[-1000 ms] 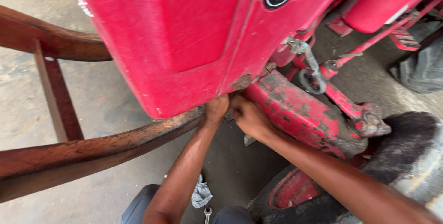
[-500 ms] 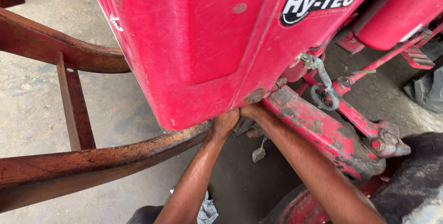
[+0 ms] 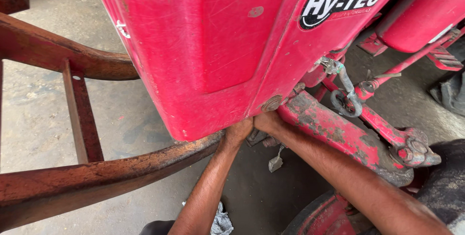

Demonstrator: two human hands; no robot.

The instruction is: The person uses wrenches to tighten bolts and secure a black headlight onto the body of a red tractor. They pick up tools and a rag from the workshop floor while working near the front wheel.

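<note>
A big red machine body (image 3: 218, 46) fills the upper middle of the head view. Both my arms reach up under its lower edge. My left hand (image 3: 237, 132) presses against the underside, fingers hidden behind the red panel. My right hand (image 3: 267, 121) sits right beside it, touching the end of a worn red lever arm (image 3: 339, 131); its fingers are hidden too. A round bolt head (image 3: 272, 103) shows just above my hands. A small grey tag (image 3: 275, 163) dangles on a wire below them.
A curved rusty red metal bar (image 3: 97, 177) runs across the lower left, with an upright strut (image 3: 82, 114) joining another curved bar (image 3: 58, 51) above. A black tyre (image 3: 445, 186) is at lower right. A grey rag (image 3: 222, 221) lies on the concrete floor (image 3: 34, 109).
The view has drawn closer to the machine and shifted right. Both hands have stayed under the panel's lower edge, pushed slightly further beneath it.
</note>
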